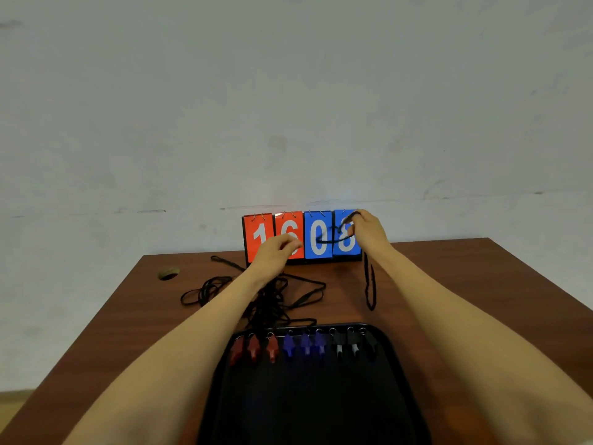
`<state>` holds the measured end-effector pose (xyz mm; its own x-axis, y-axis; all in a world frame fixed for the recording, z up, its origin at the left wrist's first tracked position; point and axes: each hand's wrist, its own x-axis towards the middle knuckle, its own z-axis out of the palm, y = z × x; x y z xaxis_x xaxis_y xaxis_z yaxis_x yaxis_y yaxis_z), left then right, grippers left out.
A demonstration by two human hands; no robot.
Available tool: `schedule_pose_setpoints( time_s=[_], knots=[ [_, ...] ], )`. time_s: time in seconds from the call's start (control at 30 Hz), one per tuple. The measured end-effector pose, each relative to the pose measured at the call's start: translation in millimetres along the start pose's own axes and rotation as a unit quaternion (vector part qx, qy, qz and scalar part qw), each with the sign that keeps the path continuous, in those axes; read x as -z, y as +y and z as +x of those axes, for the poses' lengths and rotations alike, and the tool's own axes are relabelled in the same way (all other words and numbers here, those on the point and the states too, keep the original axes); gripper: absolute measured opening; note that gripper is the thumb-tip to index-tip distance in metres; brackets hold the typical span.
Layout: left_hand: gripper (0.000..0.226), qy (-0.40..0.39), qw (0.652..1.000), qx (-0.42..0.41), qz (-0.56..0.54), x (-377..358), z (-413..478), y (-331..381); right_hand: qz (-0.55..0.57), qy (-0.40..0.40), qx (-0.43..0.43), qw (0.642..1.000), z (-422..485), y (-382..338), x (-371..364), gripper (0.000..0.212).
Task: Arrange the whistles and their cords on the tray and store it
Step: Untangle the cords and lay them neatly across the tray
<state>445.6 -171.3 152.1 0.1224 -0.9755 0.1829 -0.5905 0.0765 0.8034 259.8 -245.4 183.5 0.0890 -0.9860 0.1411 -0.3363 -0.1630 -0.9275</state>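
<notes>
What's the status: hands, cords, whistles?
Right hand pinches a black cord, raised before the scoreboard; left hand curled at its other end, grip unclear. Nine whistles rowed on tray. Loose cords tangled on table.

One black tray (305, 396) carries nine whistles in a single row along its far edge. At the left are three red whistles (253, 348), in the middle three blue whistles (305, 345), and at the right three black whistles (354, 345). Beyond the tray stands one scoreboard (313, 226) with four number cards, two red and two blue. Just past the tray's far edge lies a tangle of cords (269, 300), too knotted to count. One more cord (330, 241) is held up beyond the tray by two hands, the left hand (279, 252) and the right hand (365, 229).
</notes>
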Motion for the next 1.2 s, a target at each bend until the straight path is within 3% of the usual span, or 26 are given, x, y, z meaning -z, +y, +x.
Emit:
schedule_pose_setpoints(
  time_s=[0.13, 0.23, 0.3, 0.43, 0.5, 0.7, 0.8, 0.93, 1.1, 1.2],
  knots=[
    [0.034, 0.054, 0.994, 0.052, 0.076, 5.9, 1.1, -13.7, -0.005, 0.009, -0.013, 1.0, 2.4, 3.9, 7.6, 0.028],
    [0.055, -0.022, 0.974, 0.104, 0.201, 1.8, 0.9, -22.9, -0.005, -0.031, -0.022, 0.999, 0.7, 3.3, 8.4, 0.028],
    [0.066, -0.047, 0.97, 0.084, 0.224, -6.5, -3.3, -14.0, -0.011, -0.059, -0.022, 0.998, -2.6, 0.4, 6.2, 0.027],
    [0.059, -0.043, 0.995, -0.032, 0.08, -20.6, -10.1, 16.9, -0.061, -0.119, 0.003, 0.991, -10.7, -9.3, 2.6, 0.028],
    [0.056, -0.044, 0.997, -0.052, 0.028, -22.9, -12.6, 31.5, -0.079, -0.143, 0.012, 0.987, -15.7, -13.8, 3.1, 0.028],
    [0.038, -0.053, 0.997, -0.046, -0.036, -20.7, -21.5, 54.4, -0.032, -0.173, 0.022, 0.984, -31.2, -23.9, 10.6, 0.023],
    [0.029, -0.022, 0.996, -0.044, -0.069, -16.3, -28.9, 58.1, -0.031, -0.173, 0.028, 0.984, -38.4, -25.8, 15.7, 0.024],
    [0.02, 0.022, 0.994, -0.064, -0.087, -4.0, -41.6, 66.4, -0.095, -0.168, 0.063, 0.979, -49.7, -25.2, 25.7, 0.016],
    [0.027, 0.021, 0.988, -0.101, -0.112, 16.3, -63.1, 90.4, -0.163, -0.25, 0.055, 0.953, -70.5, -23.8, 37.4, 0.006],
    [0.025, 0.038, 0.986, -0.095, -0.135, 24.3, -73.6, 109.5, -0.2, -0.278, 0.052, 0.938, -84.1, -33.6, 44.0, 0.029]
  ],
)
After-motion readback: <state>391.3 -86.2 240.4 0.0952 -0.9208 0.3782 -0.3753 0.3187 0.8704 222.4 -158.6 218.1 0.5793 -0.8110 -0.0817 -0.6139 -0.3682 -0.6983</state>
